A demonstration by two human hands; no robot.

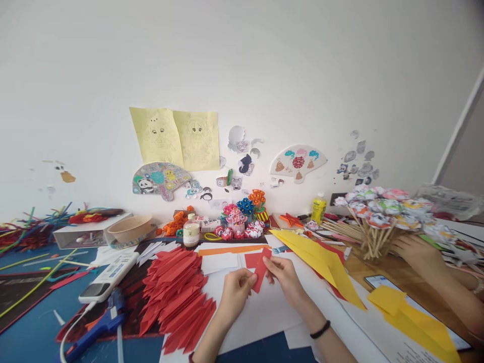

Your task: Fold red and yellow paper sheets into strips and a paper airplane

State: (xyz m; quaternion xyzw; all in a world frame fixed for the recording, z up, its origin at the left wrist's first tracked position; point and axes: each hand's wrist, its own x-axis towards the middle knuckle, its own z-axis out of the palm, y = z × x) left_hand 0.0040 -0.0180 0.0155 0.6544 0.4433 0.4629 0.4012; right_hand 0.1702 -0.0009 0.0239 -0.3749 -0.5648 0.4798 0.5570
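at the near edge of the table (pixel 34 327), the person's two bare forearms come up into view, and the right wrist wears a thin black band (pixel 320 330). the left hand (pixel 236 290) has its fingers curled and pinches the lower left side of a small folded red paper (pixel 260 269). the right hand (pixel 283 276) pinches the upper right side of the same paper between thumb and fingers. the paper is matte, narrow and pointed, and it is lifted a little above the white sheets (pixel 264 310) in the middle of the table.

just to the left lies a thick pile of folded red pieces (pixel 174 295), all long and sharp like leaves, overlapping one another. nearer the left front corner lies a blue glue gun (pixel 102 322) with a white cable, and beside it a long white remote control (pixel 109 277). large smooth yellow paper (pixel 321 262) spreads to the right of the hands.

at the right edge, another person's hand (pixel 414 249) rests at a bundle of wooden sticks with round paper flowers (pixel 381 212) on top. along the far edge by the wall stand a small white bottle (pixel 191 233), a beige bowl (pixel 130 228) and a yellow bottle (pixel 318 207).
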